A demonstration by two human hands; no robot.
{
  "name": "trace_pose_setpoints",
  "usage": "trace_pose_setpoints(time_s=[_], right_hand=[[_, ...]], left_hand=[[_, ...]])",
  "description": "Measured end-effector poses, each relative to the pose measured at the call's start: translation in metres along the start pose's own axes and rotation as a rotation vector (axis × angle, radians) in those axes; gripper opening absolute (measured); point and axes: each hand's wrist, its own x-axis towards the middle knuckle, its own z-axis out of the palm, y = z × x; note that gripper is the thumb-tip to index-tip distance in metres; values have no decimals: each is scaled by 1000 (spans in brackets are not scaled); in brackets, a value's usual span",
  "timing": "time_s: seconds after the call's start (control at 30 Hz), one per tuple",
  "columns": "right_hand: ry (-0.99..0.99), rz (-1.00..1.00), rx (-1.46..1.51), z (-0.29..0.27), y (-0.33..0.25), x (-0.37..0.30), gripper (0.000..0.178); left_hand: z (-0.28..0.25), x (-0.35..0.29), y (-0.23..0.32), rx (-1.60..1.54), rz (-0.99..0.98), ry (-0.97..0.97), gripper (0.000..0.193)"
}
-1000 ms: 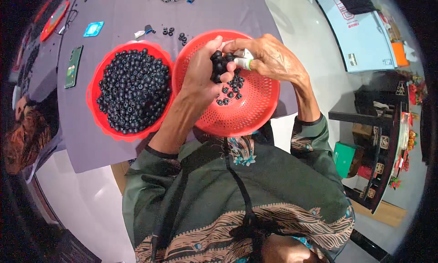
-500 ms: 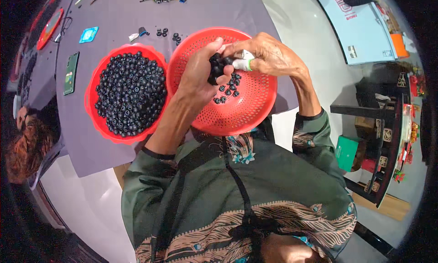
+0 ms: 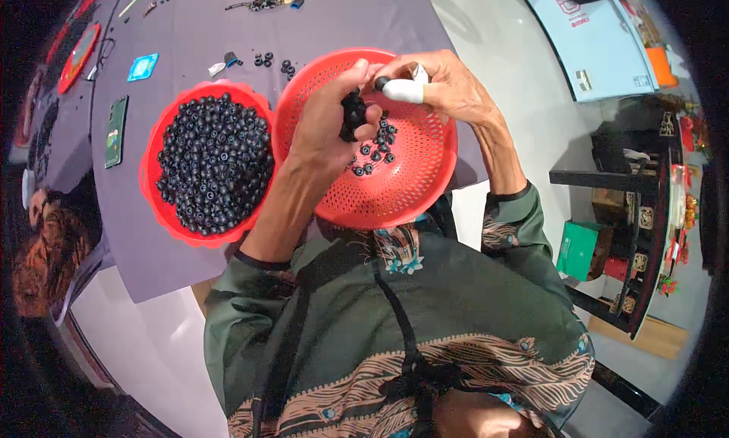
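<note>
Over a red perforated basket (image 3: 425, 153), my left hand (image 3: 323, 119) is closed around several small black round parts (image 3: 352, 117). My right hand (image 3: 454, 88) meets it at the fingertips, with white wrapping on its thumb. One black round part (image 3: 382, 82) is pinched at the fingertips of my right hand. More loose black parts (image 3: 377, 153) lie in the bottom of the basket under my hands. To the left stands a red scalloped bowl (image 3: 149, 172) heaped with the same kind of parts. Their exact kind I cannot make out.
Small groups of black parts (image 3: 263, 60) lie on the grey-covered table (image 3: 334, 20) beyond the bowl. A phone (image 3: 115, 132), a blue packet (image 3: 143, 67) and a slim tool (image 3: 258, 4) also lie there. Another person's hand (image 3: 36, 204) shows at the far left.
My right thumb and fingers have shifted slightly, and a single black part now shows apart from the cluster in my left hand. The whole view has shifted a little.
</note>
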Motion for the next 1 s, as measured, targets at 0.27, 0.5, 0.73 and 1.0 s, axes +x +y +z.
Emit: trace_pose_setpoints(time_s=[0.27, 0.5, 0.73, 1.0], right_hand=[[144, -80, -42, 2, 5, -1, 16], [206, -159, -278, 5, -4, 1, 17], [210, -204, -251, -4, -4, -6, 19], [196, -208, -255, -10, -7, -13, 24]], left_hand=[[13, -10, 0, 127, 176, -4, 21], [13, -9, -5, 140, 251, 52, 20], [16, -7, 4, -95, 177, -210, 18], [18, -5, 5, -60, 169, -305, 21]])
